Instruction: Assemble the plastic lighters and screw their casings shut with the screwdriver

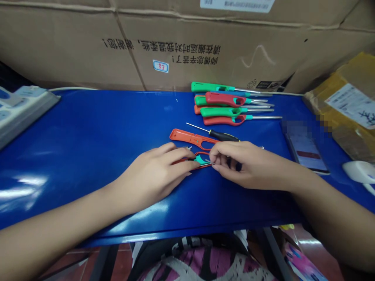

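My left hand [164, 168] is closed over the handle of an open orange lighter shell [202, 167], which lies on the blue table with a teal trigger piece [200, 159] in it. At the shell's right end, the fingers of my right hand [234, 162] pinch a small thin grey piece [208, 161]. Just behind lies the other orange shell half [187, 136], partly covered by my right hand. A screwdriver [224, 136] with a black and yellow handle rests behind my right hand, its shaft pointing left.
Several green, red and orange lighters [224, 100] are piled at the back. A phone [306, 150], a white device [359, 171] and a taped carton [348, 105] stand at right. At left is a power strip [26, 109]. A big cardboard box [88, 50] bounds the back.
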`<act>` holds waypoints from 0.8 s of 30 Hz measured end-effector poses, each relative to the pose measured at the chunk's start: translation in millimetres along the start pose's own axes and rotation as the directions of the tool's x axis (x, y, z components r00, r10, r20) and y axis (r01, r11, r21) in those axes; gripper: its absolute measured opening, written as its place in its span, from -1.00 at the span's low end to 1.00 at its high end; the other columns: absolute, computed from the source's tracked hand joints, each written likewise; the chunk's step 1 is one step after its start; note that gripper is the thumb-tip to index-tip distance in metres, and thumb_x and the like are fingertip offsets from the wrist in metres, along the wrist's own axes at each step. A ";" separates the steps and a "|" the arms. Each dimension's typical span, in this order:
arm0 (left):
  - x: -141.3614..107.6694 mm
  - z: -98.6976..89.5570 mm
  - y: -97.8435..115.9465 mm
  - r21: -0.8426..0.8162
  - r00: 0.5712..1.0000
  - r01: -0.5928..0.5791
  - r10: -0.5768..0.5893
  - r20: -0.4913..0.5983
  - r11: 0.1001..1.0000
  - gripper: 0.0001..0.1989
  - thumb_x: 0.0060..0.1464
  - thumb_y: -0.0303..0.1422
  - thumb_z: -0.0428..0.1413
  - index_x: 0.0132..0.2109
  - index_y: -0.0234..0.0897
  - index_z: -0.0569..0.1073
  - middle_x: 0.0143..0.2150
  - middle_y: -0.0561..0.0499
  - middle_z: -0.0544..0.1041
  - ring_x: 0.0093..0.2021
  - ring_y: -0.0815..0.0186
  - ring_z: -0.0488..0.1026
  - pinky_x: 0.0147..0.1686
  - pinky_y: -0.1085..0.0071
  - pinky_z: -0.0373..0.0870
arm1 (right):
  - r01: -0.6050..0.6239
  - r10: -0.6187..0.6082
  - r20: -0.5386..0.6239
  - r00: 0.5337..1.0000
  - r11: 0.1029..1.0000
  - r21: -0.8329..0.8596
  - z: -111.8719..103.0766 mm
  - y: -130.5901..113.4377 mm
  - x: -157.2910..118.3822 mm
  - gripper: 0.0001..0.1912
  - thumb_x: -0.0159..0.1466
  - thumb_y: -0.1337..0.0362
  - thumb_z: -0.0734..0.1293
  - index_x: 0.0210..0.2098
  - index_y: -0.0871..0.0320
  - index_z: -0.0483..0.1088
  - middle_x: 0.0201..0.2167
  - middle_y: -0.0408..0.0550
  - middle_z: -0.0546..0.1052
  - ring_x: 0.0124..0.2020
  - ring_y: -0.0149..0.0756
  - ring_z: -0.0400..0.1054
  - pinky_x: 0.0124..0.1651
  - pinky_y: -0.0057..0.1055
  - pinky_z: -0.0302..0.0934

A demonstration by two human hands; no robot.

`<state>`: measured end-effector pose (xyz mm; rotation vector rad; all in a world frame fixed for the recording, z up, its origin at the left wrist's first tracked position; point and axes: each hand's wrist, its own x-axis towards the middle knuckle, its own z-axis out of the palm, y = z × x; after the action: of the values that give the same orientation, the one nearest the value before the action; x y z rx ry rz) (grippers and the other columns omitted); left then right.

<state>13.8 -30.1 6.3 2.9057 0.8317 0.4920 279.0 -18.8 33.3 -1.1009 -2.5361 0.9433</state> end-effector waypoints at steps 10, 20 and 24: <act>4.9 -1.3 0.9 0.049 0.998 -0.052 0.054 -0.038 0.997 -0.70 0.40 -0.35 -0.01 0.07 -0.19 0.60 0.03 -0.10 0.60 -0.09 0.16 0.47 -0.14 0.23 0.54 | 0.017 -0.029 -0.152 0.988 0.997 -0.075 10.2 8.3 5.4 -0.89 0.25 0.46 0.31 -0.32 0.15 0.44 -0.49 -0.21 0.40 -0.46 -0.46 0.27 -0.37 -0.48 0.16; 1.1 0.5 -0.8 -0.005 0.998 -0.026 0.026 -0.063 1.000 -0.75 0.35 -0.38 0.07 0.04 -0.19 0.62 0.05 -0.03 0.62 -0.07 0.16 0.47 -0.13 0.23 0.54 | 0.017 -0.026 -0.206 0.978 0.999 -0.048 12.8 9.8 5.3 -0.86 0.26 0.43 0.33 -0.40 0.20 0.52 -0.44 -0.12 0.45 -0.46 -0.47 0.30 -0.42 -0.47 0.17; 2.6 1.0 -1.6 -0.001 0.996 -0.045 0.045 -0.083 0.999 -0.75 0.37 -0.37 0.06 0.00 -0.19 0.63 0.01 -0.01 0.64 -0.09 0.17 0.49 -0.14 0.24 0.54 | 0.029 -0.038 -0.212 0.977 0.998 -0.047 12.4 8.8 4.8 -0.85 0.25 0.45 0.34 -0.42 0.22 0.54 -0.46 -0.13 0.45 -0.47 -0.49 0.30 -0.43 -0.49 0.17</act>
<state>15.4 -27.4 5.8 2.9251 0.7764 0.6209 275.4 -16.8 17.9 -1.1032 -2.4037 0.7219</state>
